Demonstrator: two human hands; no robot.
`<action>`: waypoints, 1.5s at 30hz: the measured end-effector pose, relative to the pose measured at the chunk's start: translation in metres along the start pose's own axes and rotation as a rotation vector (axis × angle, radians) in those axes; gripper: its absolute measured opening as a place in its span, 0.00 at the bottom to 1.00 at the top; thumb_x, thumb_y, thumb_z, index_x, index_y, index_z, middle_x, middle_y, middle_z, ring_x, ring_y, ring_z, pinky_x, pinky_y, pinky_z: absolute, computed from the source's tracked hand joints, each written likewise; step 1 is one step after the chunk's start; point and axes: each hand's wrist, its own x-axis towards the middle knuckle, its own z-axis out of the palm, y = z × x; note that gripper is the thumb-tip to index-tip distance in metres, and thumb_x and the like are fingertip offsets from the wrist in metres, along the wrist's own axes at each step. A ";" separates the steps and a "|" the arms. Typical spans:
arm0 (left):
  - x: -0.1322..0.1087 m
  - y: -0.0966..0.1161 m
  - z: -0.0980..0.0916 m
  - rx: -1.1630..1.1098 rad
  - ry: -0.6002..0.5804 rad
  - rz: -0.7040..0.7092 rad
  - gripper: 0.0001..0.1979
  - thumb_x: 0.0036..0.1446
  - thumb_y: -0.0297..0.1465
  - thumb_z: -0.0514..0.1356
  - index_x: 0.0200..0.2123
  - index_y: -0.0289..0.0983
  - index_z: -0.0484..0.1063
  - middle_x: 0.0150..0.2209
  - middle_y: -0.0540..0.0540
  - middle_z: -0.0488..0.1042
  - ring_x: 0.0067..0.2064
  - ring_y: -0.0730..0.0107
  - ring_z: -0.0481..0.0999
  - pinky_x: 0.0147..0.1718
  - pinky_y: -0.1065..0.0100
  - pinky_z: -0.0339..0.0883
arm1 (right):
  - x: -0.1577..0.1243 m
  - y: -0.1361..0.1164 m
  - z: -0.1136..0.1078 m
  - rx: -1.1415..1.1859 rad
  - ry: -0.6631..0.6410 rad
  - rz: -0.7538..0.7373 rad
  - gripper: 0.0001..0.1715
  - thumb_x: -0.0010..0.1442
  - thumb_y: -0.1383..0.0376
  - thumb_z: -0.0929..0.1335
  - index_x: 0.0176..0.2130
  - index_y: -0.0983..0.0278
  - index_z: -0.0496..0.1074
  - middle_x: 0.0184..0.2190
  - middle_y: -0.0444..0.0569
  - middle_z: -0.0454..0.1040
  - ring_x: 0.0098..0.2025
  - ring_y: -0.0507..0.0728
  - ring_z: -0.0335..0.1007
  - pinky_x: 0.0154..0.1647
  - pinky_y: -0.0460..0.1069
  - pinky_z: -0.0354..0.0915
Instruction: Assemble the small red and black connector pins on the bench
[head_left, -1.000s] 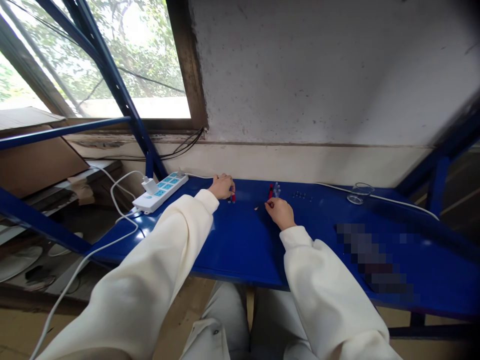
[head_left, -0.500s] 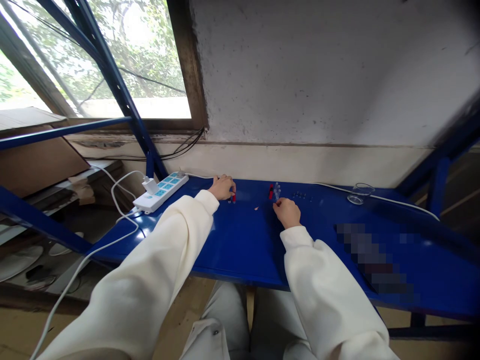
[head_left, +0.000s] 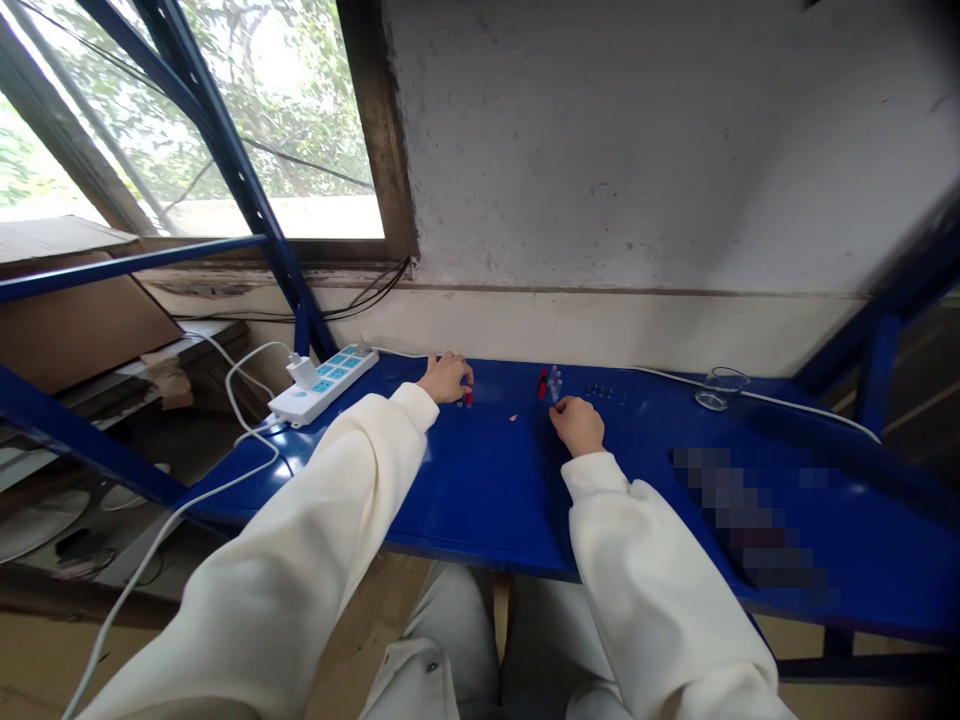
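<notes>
Sitting just nearside of the clear pieces [head_left: 555, 383], head view: right hand [head_left: 577, 427], fingertips bunched together; can't tell if anything's pinched. Red-and-black piece [head_left: 542, 384] is just left of the clear pieces. Left hand [head_left: 446, 379] is farther left of them, fingers curled down over a small red piece [head_left: 469, 399]; grip unreadable. Right of the clear pieces: tiny bits [head_left: 598, 391], then clear cup [head_left: 712, 400]. Power strip [head_left: 330, 386] far left of them. All on blue tabletop [head_left: 480, 490].
</notes>
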 end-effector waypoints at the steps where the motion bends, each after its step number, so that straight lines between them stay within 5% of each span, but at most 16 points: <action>1: -0.001 0.001 -0.001 -0.002 0.016 -0.001 0.07 0.49 0.32 0.57 0.32 0.38 0.71 0.41 0.44 0.69 0.49 0.56 0.61 0.45 0.54 0.47 | 0.000 0.000 0.000 0.003 -0.003 0.002 0.12 0.53 0.61 0.63 0.34 0.63 0.73 0.31 0.52 0.74 0.35 0.58 0.71 0.31 0.47 0.60; 8: -0.012 0.043 -0.007 -0.084 0.218 0.179 0.13 0.57 0.32 0.48 0.41 0.38 0.68 0.43 0.43 0.69 0.46 0.62 0.64 0.45 0.59 0.50 | 0.003 0.003 0.003 0.005 0.021 0.007 0.12 0.54 0.61 0.63 0.34 0.63 0.73 0.32 0.52 0.74 0.36 0.57 0.70 0.32 0.47 0.60; 15: -0.004 0.094 0.042 -0.082 0.048 0.189 0.26 0.56 0.31 0.46 0.59 0.39 0.48 0.55 0.40 0.60 0.51 0.56 0.60 0.44 0.56 0.54 | 0.004 0.003 0.007 -0.062 0.109 -0.049 0.16 0.54 0.61 0.62 0.40 0.66 0.71 0.38 0.55 0.72 0.42 0.58 0.67 0.37 0.49 0.59; 20: 0.013 0.110 0.066 -0.071 0.102 0.090 0.29 0.55 0.27 0.45 0.61 0.39 0.43 0.55 0.38 0.57 0.52 0.54 0.58 0.45 0.52 0.53 | 0.006 0.003 0.009 -0.076 0.138 -0.038 0.17 0.55 0.61 0.62 0.41 0.66 0.71 0.42 0.56 0.70 0.46 0.59 0.64 0.40 0.50 0.58; 25: 0.026 0.116 0.069 -0.048 0.162 0.075 0.25 0.53 0.23 0.46 0.56 0.36 0.55 0.50 0.37 0.63 0.50 0.55 0.60 0.45 0.53 0.51 | 0.011 0.004 0.014 -0.062 0.141 -0.029 0.16 0.55 0.60 0.62 0.40 0.66 0.71 0.41 0.56 0.70 0.45 0.60 0.64 0.41 0.51 0.57; 30: 0.030 0.117 0.062 -0.044 0.235 0.068 0.15 0.55 0.22 0.45 0.41 0.35 0.68 0.41 0.38 0.68 0.45 0.57 0.63 0.43 0.55 0.51 | 0.014 0.004 0.017 -0.054 0.128 -0.018 0.16 0.55 0.60 0.62 0.40 0.66 0.71 0.40 0.56 0.70 0.45 0.59 0.64 0.41 0.51 0.56; 40: -0.004 0.105 0.038 -0.246 0.412 -0.030 0.09 0.58 0.31 0.49 0.35 0.37 0.68 0.37 0.44 0.71 0.41 0.63 0.67 0.39 0.60 0.54 | 0.021 0.007 0.023 0.006 0.122 0.009 0.16 0.55 0.59 0.62 0.40 0.65 0.71 0.40 0.54 0.71 0.44 0.59 0.65 0.41 0.51 0.56; 45: -0.015 0.099 0.048 -0.496 0.568 -0.125 0.07 0.56 0.31 0.51 0.33 0.37 0.68 0.35 0.45 0.71 0.38 0.67 0.69 0.39 0.62 0.58 | 0.026 0.009 0.027 0.022 0.117 0.032 0.16 0.54 0.59 0.62 0.38 0.64 0.72 0.39 0.53 0.72 0.43 0.58 0.66 0.40 0.50 0.56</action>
